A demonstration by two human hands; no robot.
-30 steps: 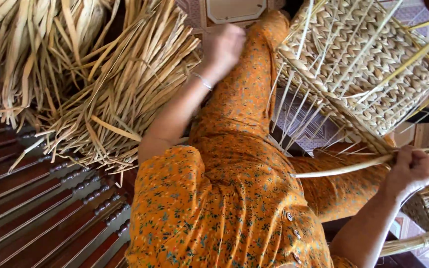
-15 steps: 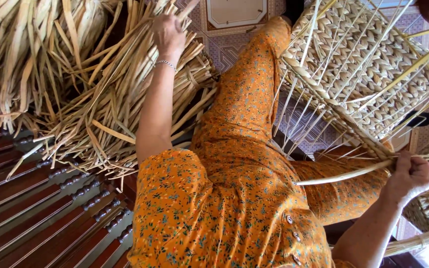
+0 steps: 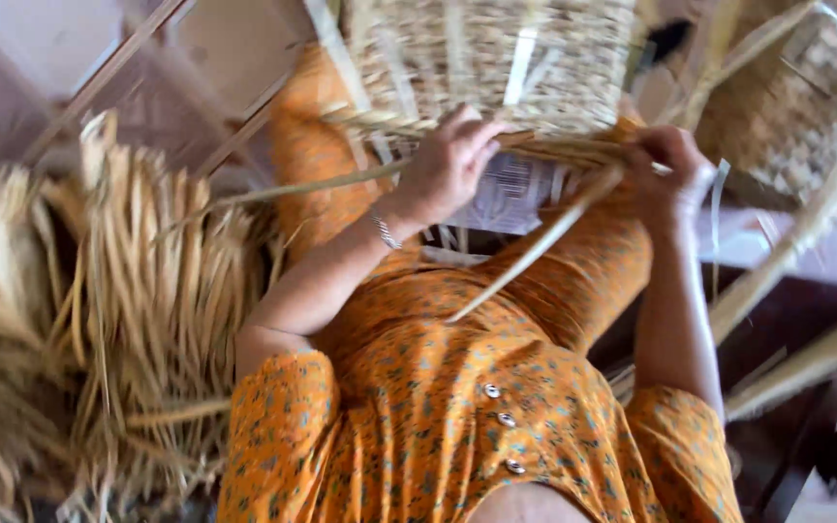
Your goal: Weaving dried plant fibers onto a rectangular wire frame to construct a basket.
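woven basket [image 3: 496, 58] – both hands grip reed strands [image 3: 554, 150]

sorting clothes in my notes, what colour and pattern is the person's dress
Orange dress with a small scattered floral print, clearest in the head view.

A pale, half-woven straw basket [image 3: 496, 58] sits tilted on the orange-clad lap, its unwoven stakes sticking out loose; a long flat tan straw strand [image 3: 535, 247] slants down from the basket's lower edge, across the lap.
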